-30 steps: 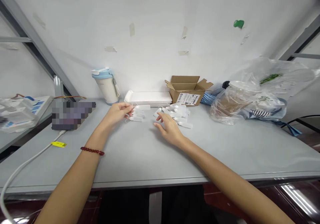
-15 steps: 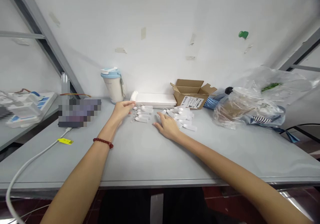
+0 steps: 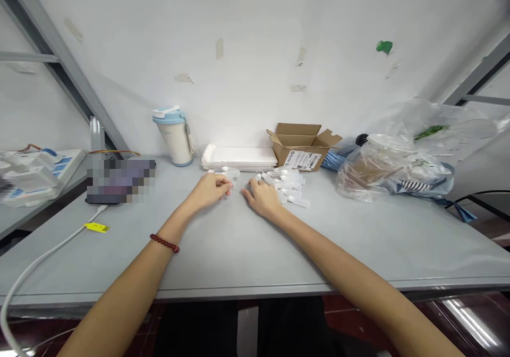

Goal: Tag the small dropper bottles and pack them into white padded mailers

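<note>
My left hand (image 3: 211, 190) rests on the grey table (image 3: 239, 240), fingers curled over small white tags with loops that it covers; what it grips is hidden. A red bead bracelet (image 3: 163, 243) circles that wrist. My right hand (image 3: 261, 197) lies close beside it, fingers bent down at the edge of a pile of small white plastic tags (image 3: 289, 184). Two or three more tags (image 3: 230, 172) show just beyond my left hand.
At the back stand a blue-lidded cup (image 3: 173, 136), a stack of white trays (image 3: 239, 158) and an open cardboard box (image 3: 303, 144). Clear plastic bags (image 3: 402, 155) fill the right. A white cable with a yellow label (image 3: 94, 227) runs at left, near a blurred object (image 3: 119, 179).
My left hand moved right and nearer, onto the small group of tags it had been reaching toward. The right hand stayed by the pile, its fingers curling in.
</note>
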`<state>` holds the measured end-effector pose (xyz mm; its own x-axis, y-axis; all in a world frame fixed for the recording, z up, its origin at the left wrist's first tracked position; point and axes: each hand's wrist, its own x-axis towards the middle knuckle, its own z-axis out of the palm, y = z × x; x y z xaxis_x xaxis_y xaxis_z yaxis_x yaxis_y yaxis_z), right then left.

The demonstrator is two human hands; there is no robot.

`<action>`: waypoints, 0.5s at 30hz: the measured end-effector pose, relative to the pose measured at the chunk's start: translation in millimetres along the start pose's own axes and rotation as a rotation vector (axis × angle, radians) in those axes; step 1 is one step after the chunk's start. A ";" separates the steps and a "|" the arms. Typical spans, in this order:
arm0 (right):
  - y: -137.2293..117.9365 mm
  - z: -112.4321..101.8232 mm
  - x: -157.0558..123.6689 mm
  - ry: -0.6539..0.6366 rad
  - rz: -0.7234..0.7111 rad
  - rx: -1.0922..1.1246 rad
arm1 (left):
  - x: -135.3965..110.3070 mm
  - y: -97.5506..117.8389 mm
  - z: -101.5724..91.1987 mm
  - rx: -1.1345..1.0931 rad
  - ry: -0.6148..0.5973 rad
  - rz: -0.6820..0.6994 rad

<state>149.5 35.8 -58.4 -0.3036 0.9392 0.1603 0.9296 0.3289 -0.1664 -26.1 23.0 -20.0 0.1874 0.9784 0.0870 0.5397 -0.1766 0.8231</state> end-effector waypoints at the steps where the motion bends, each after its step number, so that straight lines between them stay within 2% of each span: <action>1: 1.1 -0.9 -0.5 0.002 -0.005 0.005 | -1.1 0.7 2.4 0.015 -0.104 -0.005; 3: 3.7 -3.6 -2.4 0.003 -0.022 0.016 | -2.6 -0.2 5.1 0.026 -0.282 -0.043; 5: 6.4 -7.8 -5.4 -0.009 -0.045 0.023 | -2.6 -3.5 5.5 0.008 -0.354 -0.089; 9: 9.0 -15.6 -10.6 -0.049 -0.140 -0.022 | 0.3 -10.7 3.4 -0.040 -0.312 -0.176; 15: 4.2 -10.8 -8.8 0.060 -0.118 -0.233 | 1.8 -11.5 2.6 -0.039 -0.317 -0.188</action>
<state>158.4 28.0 -50.0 -0.4065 0.8859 0.2236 0.9136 0.3978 0.0847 -29.8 26.5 -30.8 0.3359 0.9105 -0.2412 0.5586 0.0136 0.8293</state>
